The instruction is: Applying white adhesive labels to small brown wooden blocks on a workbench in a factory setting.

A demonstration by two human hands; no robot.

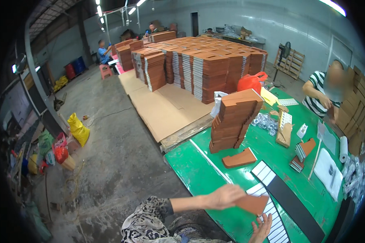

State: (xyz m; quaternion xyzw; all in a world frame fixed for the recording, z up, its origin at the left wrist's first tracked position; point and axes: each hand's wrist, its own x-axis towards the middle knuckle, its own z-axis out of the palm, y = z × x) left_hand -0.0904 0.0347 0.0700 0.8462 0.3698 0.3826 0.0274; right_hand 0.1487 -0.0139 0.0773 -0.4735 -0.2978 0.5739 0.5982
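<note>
Clearly the left hand (pixel 227 196) grips the board (pixel 253 204) by one end; likely stiff, light, best edge-held. Right hand (pixel 262 231): fingers spread.

My two hands (pixel 225 196), one held brown panel (pixel 252 203), three other people (pixel 318 93), one green table (pixel 194 174), one pink stool (pixel 106 71).

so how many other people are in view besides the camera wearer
3: a person in stripes at right, by the green table; a person in blue, back left; a third person at the back, partly hidden. Others may be behind the brown stacks.
</note>
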